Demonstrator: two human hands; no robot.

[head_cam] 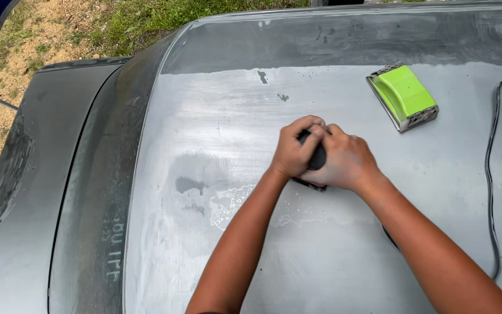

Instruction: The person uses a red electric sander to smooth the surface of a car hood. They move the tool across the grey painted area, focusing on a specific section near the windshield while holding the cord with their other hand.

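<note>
Both hands, left hand (293,152) and right hand (344,163), clamp dark sanding block (317,158), long axis unclear

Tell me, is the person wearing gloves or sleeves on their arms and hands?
No. The left hand and the right hand are both bare, with no gloves. Both forearms are bare too, right down to the bottom edge of the picture, so no sleeves show. I see no watch, bracelet or ring, though the fingers overlap each other, so a ring could be hidden.
</note>
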